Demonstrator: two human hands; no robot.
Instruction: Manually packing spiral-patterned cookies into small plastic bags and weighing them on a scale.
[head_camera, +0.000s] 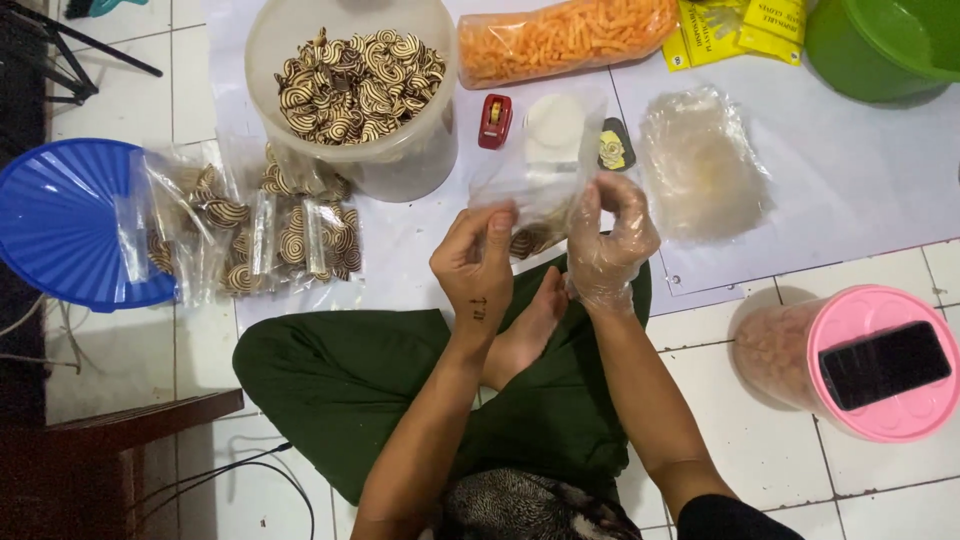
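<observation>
Here the left hand (478, 262) and the right hand (608, 240), the right one in a thin clear glove, each pinch one side of the mouth of a small clear bag (530, 190), which hangs between them just in front of the big tub of swirl biscuits (352, 90). A few swirl biscuits (528, 240) sit in the bag's bottom, above the person's bare foot. Left of the tub, filled packets (250, 230) lie partly on a blue lid (60, 220); right of the tub are a red tape dispenser (494, 120) and a stack of empty bags (700, 165). The likely trouble, as I judge it, is grip: the film is slick and the glove slicker, so one side could slip, tilting the bag and spilling biscuits onto the lap, or the brittle pieces could crack if squeezed.
</observation>
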